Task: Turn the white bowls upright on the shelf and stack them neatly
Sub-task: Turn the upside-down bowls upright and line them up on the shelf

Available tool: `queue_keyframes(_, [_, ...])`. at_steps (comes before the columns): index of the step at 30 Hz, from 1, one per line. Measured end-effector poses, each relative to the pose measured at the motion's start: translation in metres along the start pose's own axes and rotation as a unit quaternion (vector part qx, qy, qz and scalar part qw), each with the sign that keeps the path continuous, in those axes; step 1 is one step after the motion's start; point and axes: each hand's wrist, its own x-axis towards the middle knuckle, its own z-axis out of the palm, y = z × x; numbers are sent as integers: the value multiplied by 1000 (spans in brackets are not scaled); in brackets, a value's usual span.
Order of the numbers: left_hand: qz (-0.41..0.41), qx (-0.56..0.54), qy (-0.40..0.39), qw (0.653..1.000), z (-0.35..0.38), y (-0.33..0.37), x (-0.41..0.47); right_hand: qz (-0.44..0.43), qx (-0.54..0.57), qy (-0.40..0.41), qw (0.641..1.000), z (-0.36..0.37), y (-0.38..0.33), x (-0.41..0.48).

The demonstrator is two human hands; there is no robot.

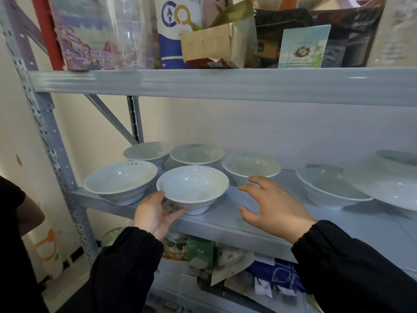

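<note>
Several white bowls stand upright on the grey middle shelf. My left hand grips the front bowl at its left rim and underside, thumb on the rim. My right hand hovers open over the shelf, fingers spread, just in front of another upright bowl. More upright bowls sit at the left, the back left and the back middle. A tilted bowl leans at the right, beside a bowl lying bottom up at the far right edge.
The upper shelf beam hangs low above the bowls and carries boxes, bags and a clear jar. A perforated grey upright stands at the left. Packets and boxes fill the shelf below. A person's arm shows at the left edge.
</note>
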Motion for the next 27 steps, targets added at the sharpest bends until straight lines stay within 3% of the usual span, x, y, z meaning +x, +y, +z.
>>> queue_keyframes(5, [15,30,10,999,-3,-2,2,5,-6,-6,1000,-2,-1,-1])
queue_keyframes(9, [101,191,14,976,-2,-2,-3,10,-4,-9,1000,-5,-1,-3])
queue_keyframes(11, [166,334,8,928,0,-2,-12,12,-5,-8,1000,-5,-1,-5])
queue_keyframes(13, [245,452,8,857,3,-6,-27,14,-5,-7,1000,-5,1,-7])
queue_keyframes(17, [424,622,-23,658,15,-13,-53,19,-7,-6,1000,-4,6,-13])
queue_keyframes(19, [471,664,-64,578,23,-16,-57,28,-7,-7,1000,-4,11,-16])
queue_keyframes(25, [498,687,-174,499,67,-41,-61,62,-11,-9,998,-2,31,-37])
queue_keyframes(27, [499,687,-208,486,82,-57,-56,75,-16,-11,997,-2,40,-44])
